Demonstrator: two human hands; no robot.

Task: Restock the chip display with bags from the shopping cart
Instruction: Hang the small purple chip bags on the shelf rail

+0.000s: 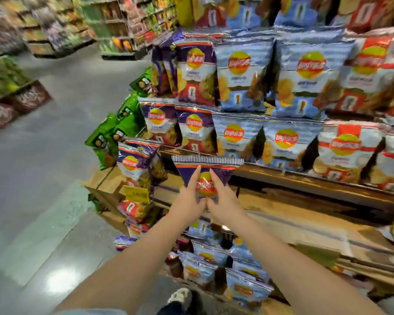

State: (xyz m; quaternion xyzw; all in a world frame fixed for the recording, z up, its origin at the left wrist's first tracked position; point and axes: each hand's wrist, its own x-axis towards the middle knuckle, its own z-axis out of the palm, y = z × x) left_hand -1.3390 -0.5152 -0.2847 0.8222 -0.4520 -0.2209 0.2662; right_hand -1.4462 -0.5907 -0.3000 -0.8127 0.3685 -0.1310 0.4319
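You hold a purple chip bag [205, 176] upright with your left hand [190, 196] and right hand [223, 198], forefingers straight against its front, before the wooden shelf [305, 180]. Above that shelf stand purple, blue and red bags; below it, more blue bags [248, 285].

Glossy grey floor [46, 137] runs between blurred stocked shelves [62, 30].

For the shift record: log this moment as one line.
step: placing bag | left hand and right hand: grip purple chip bag | position: before wooden shelf | status: not released
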